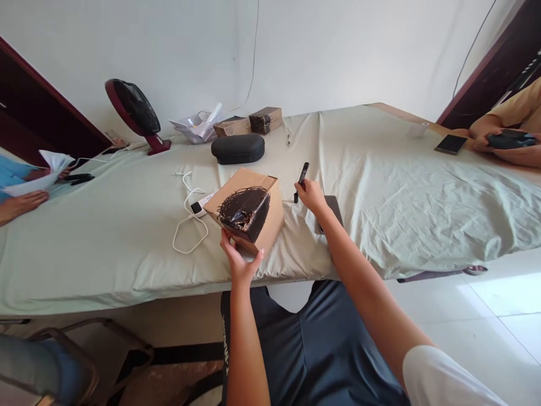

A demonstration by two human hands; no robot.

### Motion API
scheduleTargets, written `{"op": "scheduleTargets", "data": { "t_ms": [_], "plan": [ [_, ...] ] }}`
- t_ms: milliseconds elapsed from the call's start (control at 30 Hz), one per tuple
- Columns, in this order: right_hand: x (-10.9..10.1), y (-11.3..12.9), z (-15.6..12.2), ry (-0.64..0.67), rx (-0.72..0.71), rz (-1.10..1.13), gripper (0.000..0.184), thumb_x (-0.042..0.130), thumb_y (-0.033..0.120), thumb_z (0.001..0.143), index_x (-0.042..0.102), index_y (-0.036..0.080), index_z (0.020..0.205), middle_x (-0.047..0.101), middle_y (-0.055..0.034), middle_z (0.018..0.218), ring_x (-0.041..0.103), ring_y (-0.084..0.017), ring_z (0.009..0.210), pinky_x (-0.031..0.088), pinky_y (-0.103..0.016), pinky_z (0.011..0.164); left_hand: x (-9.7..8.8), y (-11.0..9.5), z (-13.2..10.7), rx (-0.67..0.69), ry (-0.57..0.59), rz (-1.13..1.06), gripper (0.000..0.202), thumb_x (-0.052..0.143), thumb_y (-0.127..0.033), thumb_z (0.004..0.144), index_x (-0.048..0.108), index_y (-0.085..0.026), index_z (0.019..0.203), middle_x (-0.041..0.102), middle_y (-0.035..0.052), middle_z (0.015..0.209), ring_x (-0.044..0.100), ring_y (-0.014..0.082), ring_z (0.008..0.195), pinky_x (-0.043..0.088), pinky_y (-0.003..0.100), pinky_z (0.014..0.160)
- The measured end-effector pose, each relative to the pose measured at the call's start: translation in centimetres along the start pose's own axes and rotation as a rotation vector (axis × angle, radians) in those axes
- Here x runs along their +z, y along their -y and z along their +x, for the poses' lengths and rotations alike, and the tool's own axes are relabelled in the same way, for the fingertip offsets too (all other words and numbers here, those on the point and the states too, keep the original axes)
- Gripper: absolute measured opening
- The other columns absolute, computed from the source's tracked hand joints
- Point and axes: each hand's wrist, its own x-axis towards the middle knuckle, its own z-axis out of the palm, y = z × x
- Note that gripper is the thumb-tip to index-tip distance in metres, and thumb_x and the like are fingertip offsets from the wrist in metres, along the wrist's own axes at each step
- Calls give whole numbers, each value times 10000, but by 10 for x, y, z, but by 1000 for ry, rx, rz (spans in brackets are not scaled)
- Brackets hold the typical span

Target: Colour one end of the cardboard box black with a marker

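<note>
A small cardboard box [253,194] with a patch of black tape or scribble on its near face stands tilted near the table's front edge. My left hand [237,259] grips its lower near corner, fingers wrapped round it. My right hand [310,194] is closed on a black marker [302,173] just right of the box, with the marker's tip down near the cloth. A small black cap [296,198] lies beside that hand. A dark phone [332,210] lies under my right wrist.
The table wears a pale green cloth [401,192]. A white cable with charger [190,217] lies left of the box. Behind are a black case [238,148], two small boxes [249,123], crumpled paper and a red fan [137,113]. Other people's hands are at both ends.
</note>
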Motion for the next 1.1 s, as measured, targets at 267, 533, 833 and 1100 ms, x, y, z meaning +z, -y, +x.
{"op": "scheduleTargets", "data": {
  "t_ms": [267, 533, 833, 1100],
  "plan": [
    [19, -12, -4, 102, 59, -46, 237, 607, 274, 984, 601, 211, 756, 642, -51, 734, 522, -195, 684, 329, -306, 660, -1, 4, 3, 12, 21, 1, 1297, 888, -432, 686, 124, -217, 1712, 264, 253, 1678, 290, 406, 1615, 437, 553, 1234],
    [20, -12, -8, 131, 105, -65, 308, 555, 347, 1032, 553, 225, 749, 635, -39, 757, 510, -189, 701, 330, -303, 643, -2, 7, 0, 9, 30, 11, 1329, 907, -503, 694, 105, -235, 1719, 254, 249, 1684, 287, 408, 1621, 419, 563, 1249],
    [19, -11, -19, 103, 138, -159, 327, 578, 460, 1073, 559, 236, 836, 676, -66, 834, 596, -236, 786, 333, -311, 663, 1, 6, -1, -5, 1, 7, 1318, 895, -536, 700, 118, -219, 1716, 272, 248, 1678, 308, 399, 1614, 420, 544, 1255],
    [23, -11, -18, 110, 212, -274, 466, 796, 522, 924, 517, 235, 684, 706, -108, 819, 663, -297, 884, 433, -393, 861, 0, 5, -2, 2, 9, 19, 1332, 918, -495, 689, 118, -226, 1720, 255, 253, 1691, 310, 413, 1606, 423, 563, 1247]
  ]
}}
